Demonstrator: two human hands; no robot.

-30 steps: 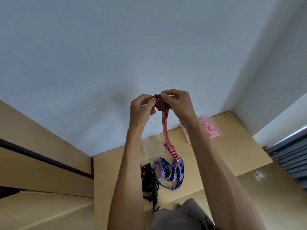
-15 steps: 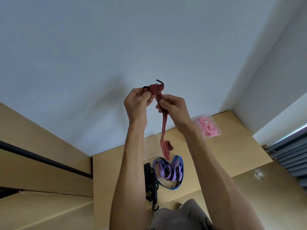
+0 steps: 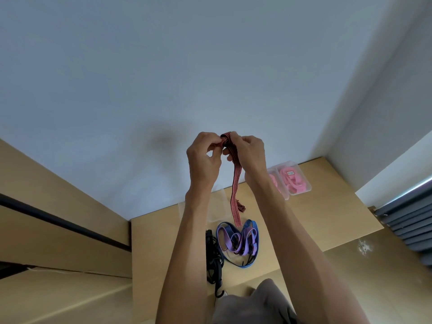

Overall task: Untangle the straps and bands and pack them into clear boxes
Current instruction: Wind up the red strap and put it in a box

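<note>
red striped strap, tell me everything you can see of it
The red striped strap is a flat woven-looking band, red with thin dark lengthwise stripes. Its top end is bunched into a knot or loop, pinched between the left hand and the right hand, both raised in front of the wall. The rest hangs straight down, with a short crumpled piece sticking out beside its lower part. The free tip dangles over the blue and purple straps on the table; contact cannot be told.
</note>
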